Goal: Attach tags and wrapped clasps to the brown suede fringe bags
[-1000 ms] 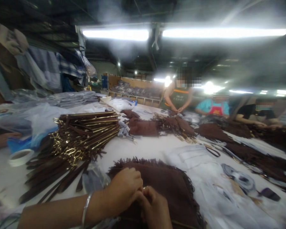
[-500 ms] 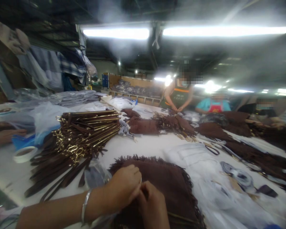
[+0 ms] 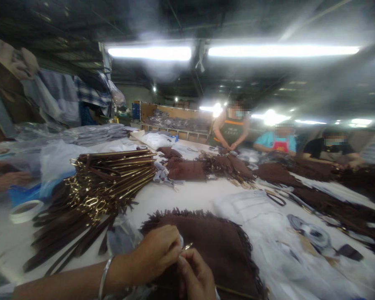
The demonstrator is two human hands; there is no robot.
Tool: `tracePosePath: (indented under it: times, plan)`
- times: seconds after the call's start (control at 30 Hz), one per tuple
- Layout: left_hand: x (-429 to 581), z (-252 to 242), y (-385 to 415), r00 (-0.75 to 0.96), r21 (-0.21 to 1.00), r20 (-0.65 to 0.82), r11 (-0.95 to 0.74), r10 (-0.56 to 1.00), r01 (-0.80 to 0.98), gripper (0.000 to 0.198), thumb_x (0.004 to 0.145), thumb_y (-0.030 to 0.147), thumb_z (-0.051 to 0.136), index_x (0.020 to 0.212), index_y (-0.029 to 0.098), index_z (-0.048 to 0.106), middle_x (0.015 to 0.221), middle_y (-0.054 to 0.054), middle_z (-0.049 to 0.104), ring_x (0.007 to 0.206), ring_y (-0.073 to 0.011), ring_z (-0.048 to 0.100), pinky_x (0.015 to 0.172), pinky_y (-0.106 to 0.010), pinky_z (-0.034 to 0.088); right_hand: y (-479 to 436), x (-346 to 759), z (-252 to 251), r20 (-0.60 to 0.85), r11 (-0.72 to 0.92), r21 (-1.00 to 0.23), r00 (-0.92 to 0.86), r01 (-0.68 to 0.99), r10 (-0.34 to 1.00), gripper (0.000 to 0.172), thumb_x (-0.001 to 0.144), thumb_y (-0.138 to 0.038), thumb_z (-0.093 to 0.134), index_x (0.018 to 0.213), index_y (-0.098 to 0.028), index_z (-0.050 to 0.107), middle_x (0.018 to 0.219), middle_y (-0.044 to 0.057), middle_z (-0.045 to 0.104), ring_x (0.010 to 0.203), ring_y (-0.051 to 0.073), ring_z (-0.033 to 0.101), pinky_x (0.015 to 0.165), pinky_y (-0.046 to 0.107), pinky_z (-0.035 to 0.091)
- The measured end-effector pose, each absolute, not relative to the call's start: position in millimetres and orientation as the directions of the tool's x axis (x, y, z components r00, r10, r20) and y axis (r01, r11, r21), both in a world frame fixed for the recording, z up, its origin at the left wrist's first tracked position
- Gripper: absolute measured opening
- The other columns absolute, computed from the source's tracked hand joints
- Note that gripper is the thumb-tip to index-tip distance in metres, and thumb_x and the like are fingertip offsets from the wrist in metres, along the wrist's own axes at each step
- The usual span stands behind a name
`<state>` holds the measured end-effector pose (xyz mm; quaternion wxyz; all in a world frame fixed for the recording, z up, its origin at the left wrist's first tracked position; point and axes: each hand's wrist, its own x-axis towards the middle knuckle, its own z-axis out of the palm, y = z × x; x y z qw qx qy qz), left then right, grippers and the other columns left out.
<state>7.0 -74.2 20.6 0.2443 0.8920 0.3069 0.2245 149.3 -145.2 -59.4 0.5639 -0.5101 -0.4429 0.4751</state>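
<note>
A dark brown fringed bag (image 3: 218, 237) lies flat on the table in front of me. My left hand (image 3: 158, 252), with a silver bangle at the wrist, is closed over the bag's left part. A pale bit of something shows by its fingers, too small to name. Close against it, my right hand (image 3: 197, 273) pinches a small shiny metal piece (image 3: 187, 246) that juts up between thumb and forefinger. Whether both hands grip the same piece cannot be seen. Left of the bag, a clear plastic bag with grey contents (image 3: 123, 235) lies near my left forearm.
A heap of brown straps with gold hardware (image 3: 93, 200) lies left, beside a tape roll (image 3: 26, 211). White plastic and cloth wrapping (image 3: 268, 237) spreads right. More brown bags (image 3: 187, 170) lie further back. Several people work across the table; another person's hand (image 3: 12, 181) is at far left.
My hands have shifted slightly down and left in view, and the shiny metal piece now shows between them. The camera view has tilted a little. The fringed bag stays in place.
</note>
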Motion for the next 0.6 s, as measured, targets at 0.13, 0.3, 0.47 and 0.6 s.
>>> tracePosePath:
  times: [0.13,0.3,0.47,0.6]
  plan:
    - [3,36,-70,0.821,0.485,0.207,-0.785,0.532,0.387,0.021,0.093,0.015,0.042,0.109,0.021,0.054,0.116,-0.005,0.057,0.105,-0.0185,0.056,0.095,-0.030,0.044,-146,150,-61,0.088,0.078,-0.996,0.240,0.052,0.967,0.048,0.084,-0.065,0.056,0.073,-0.019,0.058,0.042,-0.008,0.038,0.037,0.007,0.032,0.040,0.019,0.023]
    - [-3,38,-66,0.863,0.379,0.005,-0.799,0.505,0.466,0.056,0.077,0.014,0.066,0.128,0.030,0.051,0.126,-0.003,0.053,0.111,-0.0244,0.057,0.100,-0.037,0.046,-147,154,-68,0.029,0.022,-0.999,0.243,0.029,0.970,0.050,0.082,-0.069,0.054,0.074,-0.020,0.055,0.040,-0.010,0.035,0.034,0.007,0.028,0.038,0.020,0.021]
    - [-7,32,-63,0.839,0.439,0.009,-0.756,0.543,0.485,0.052,0.069,0.014,0.075,0.117,0.026,0.056,0.122,-0.002,0.049,0.102,-0.0210,0.058,0.096,-0.033,0.049,-142,160,-66,0.013,-0.017,-0.990,0.207,0.138,0.978,0.039,0.083,-0.057,0.057,0.068,-0.020,0.053,0.049,-0.006,0.043,0.037,0.008,0.035,0.037,0.021,0.023]
    - [-9,31,-66,0.811,0.443,0.008,-0.729,0.585,0.522,0.050,0.068,0.013,0.075,0.112,0.025,0.054,0.122,-0.003,0.047,0.101,-0.0202,0.056,0.091,-0.031,0.049,-140,165,-58,0.006,-0.026,-0.971,0.133,0.238,0.991,0.027,0.084,-0.042,0.054,0.067,-0.021,0.051,0.049,-0.006,0.045,0.036,0.008,0.037,0.038,0.021,0.024]
